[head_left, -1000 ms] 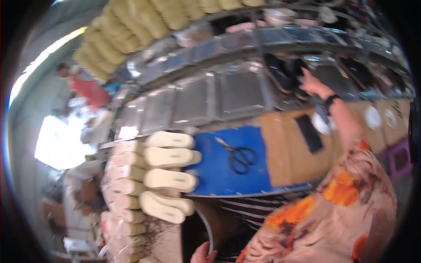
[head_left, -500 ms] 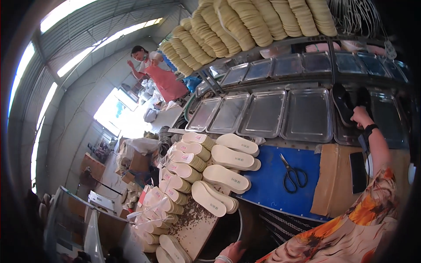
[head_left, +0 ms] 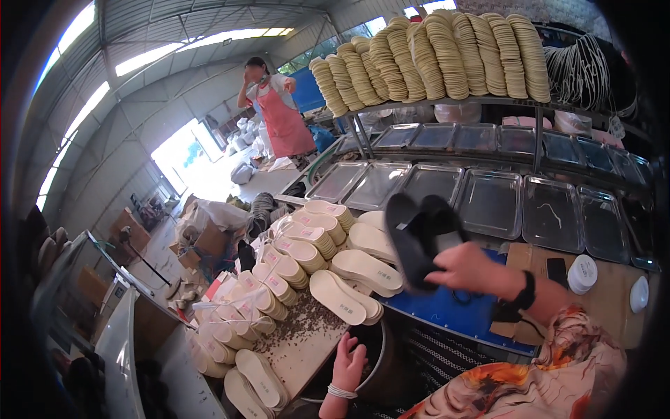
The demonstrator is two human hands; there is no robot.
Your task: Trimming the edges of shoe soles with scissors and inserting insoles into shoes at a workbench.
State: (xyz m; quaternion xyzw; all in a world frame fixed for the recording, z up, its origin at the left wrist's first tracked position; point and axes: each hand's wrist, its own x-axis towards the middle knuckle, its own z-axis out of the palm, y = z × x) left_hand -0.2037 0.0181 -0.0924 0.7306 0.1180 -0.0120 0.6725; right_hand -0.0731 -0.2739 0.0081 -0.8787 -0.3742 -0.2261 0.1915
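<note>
My right hand [head_left: 469, 269] grips a pair of black shoes [head_left: 412, 244] by one end, holding them up over the blue mat and the near insoles. White patches show inside the shoes. My left hand [head_left: 347, 364] holds nothing; its fingers are apart and slightly curled, above the rim of a dark bucket [head_left: 380, 359]. Beside it, cream insoles [head_left: 342, 302] lie in pairs and stacks on a board [head_left: 307, 366] strewn with small brown bits. Mostly hidden behind the right hand and shoes are black scissors [head_left: 464, 297] on the blue mat [head_left: 433, 307].
Metal trays [head_left: 492, 202] line the bench beyond the mat. Above them, a shelf carries stacked cream insoles [head_left: 447, 59] and hanging white cords [head_left: 583, 70]. Cardboard [head_left: 530, 255], a phone [head_left: 557, 271] and a white tub [head_left: 583, 272] lie at right. A person in a pink apron [head_left: 283, 122] stands far back.
My right hand has brought the black shoes from the trays at right leftward and nearer. My left hand has risen from the lower edge. The view has shifted; the person's arms have moved.
</note>
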